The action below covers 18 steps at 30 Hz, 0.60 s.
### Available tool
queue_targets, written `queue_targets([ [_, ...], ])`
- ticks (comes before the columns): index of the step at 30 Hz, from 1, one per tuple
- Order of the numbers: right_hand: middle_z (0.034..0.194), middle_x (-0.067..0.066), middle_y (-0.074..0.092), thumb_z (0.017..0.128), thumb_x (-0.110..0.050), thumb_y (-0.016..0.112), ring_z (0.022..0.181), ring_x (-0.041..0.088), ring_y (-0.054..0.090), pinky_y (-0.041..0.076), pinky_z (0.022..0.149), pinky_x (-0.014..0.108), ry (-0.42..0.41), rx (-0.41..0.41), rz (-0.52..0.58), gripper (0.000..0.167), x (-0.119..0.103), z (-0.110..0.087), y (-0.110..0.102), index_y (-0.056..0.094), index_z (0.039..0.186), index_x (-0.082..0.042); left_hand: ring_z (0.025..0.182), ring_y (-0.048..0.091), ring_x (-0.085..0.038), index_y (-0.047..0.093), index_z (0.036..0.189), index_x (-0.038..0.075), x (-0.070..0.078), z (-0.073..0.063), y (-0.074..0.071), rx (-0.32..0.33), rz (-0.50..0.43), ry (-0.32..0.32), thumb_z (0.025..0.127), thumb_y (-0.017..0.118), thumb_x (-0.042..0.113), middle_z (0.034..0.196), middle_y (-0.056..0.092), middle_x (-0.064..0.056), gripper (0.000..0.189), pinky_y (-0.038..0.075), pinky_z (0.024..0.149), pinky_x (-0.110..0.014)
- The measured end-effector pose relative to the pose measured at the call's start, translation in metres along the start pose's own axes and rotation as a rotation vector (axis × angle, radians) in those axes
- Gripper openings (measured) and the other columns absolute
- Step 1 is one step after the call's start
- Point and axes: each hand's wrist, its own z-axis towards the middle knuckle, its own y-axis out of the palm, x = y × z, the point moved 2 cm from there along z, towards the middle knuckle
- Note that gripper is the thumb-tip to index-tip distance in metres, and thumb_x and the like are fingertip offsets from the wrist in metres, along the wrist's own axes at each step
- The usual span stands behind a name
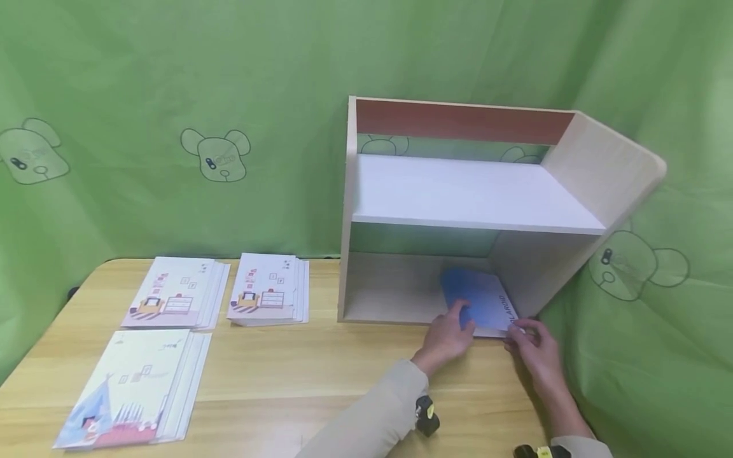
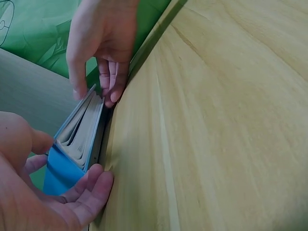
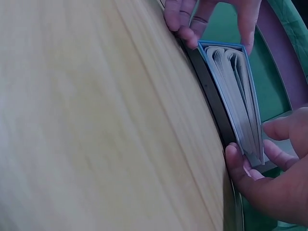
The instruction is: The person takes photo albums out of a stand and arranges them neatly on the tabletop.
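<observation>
A blue photo album (image 1: 481, 298) with dark lettering lies flat at the right end of the bottom shelf, near the side panel. Its front page edges (image 3: 233, 91) face the wrist cameras, and its pages fan slightly apart. My left hand (image 1: 448, 337) holds the album's spine side, thumb on the upper cover and fingers curled at the lower edge. At the opposite front corner, my right hand (image 1: 538, 353) pinches the album between thumb and fingers. In the left wrist view, the blue spine (image 2: 62, 171) shows between the left fingers.
The wooden bookshelf (image 1: 345, 254) has a white upper shelf (image 1: 458, 191) above my hands and a slanted side panel (image 1: 607, 159) at right. Three stacks of illustrated booklets, including a large front one (image 1: 132, 381), lie on the table's left side. Green curtain surrounds the table (image 1: 275, 381).
</observation>
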Motion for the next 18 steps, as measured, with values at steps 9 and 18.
queue_targets([
  [9, 0.091, -0.002, 0.068, 0.104, -0.019, 0.062, 0.083, 0.011, 0.068, 0.061, 0.080, 0.023, 0.010, -0.051, 0.084, 0.045, 0.000, -0.003, -0.002, 0.042, 0.137, 0.004, 0.079, 0.058, -0.017, 0.050, 0.144, 0.039, -0.004, -0.001, 0.002, -0.012, -0.009, -0.014, 0.101, 0.059, 0.034, 0.098, 0.069, -0.007, 0.044, 0.047, 0.058, -0.031],
  [18, 0.097, 0.000, 0.067, 0.102, -0.018, 0.065, 0.087, 0.012, 0.066, 0.060, 0.083, 0.025, 0.064, -0.123, 0.144, 0.060, -0.002, -0.007, -0.001, 0.035, 0.149, 0.003, 0.089, 0.058, -0.021, 0.051, 0.146, 0.037, 0.001, -0.013, -0.007, 0.003, -0.050, -0.041, 0.102, 0.058, 0.029, 0.119, 0.065, -0.015, 0.045, 0.045, 0.056, -0.031],
])
